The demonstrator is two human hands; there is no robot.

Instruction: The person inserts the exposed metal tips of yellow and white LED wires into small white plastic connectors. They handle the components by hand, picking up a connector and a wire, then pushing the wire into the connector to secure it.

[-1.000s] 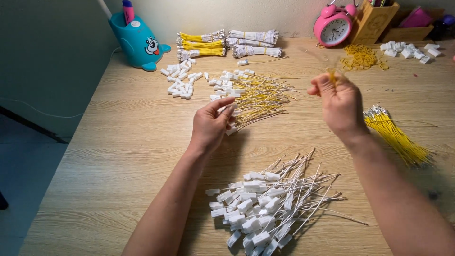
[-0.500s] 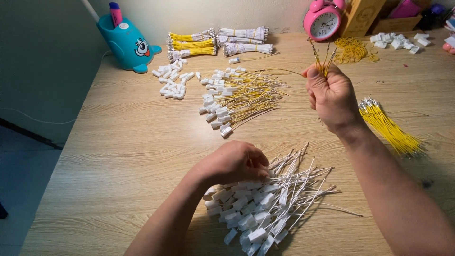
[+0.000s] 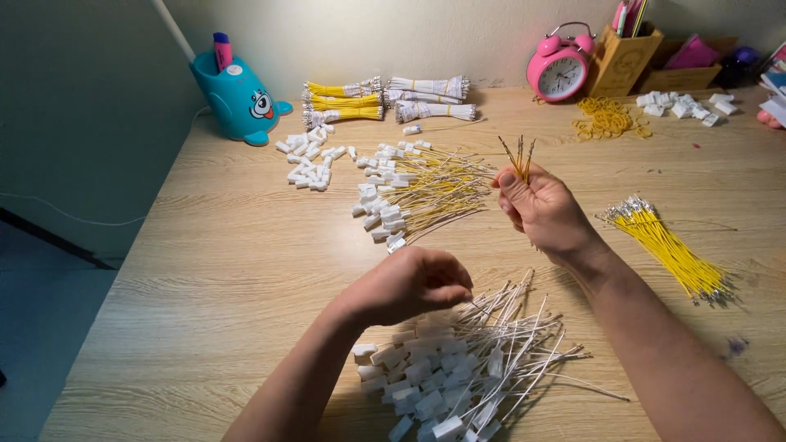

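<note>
Directly beneath the curled left hand (image 3: pixel 413 282) lies the white connector-wire pile (image 3: pixel 458 368), wires fanning away rightward. Whether it grips anything cannot be told. Beyond the pile, the right hand (image 3: pixel 544 209) pinches upright yellow wires (image 3: pixel 518 157).

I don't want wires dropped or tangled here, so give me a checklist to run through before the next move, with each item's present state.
1. Right hand grips the few thin yellow wires, tips up: ok.
2. Left hand over the pile of white-connector white wires: ok.
3. Left hand has one piece pinched: cannot tell.
4. Loose bundle of yellow wires lies apart from the right forearm: ok.
5. Wooden table has bare space beside the pile: ok.
</note>
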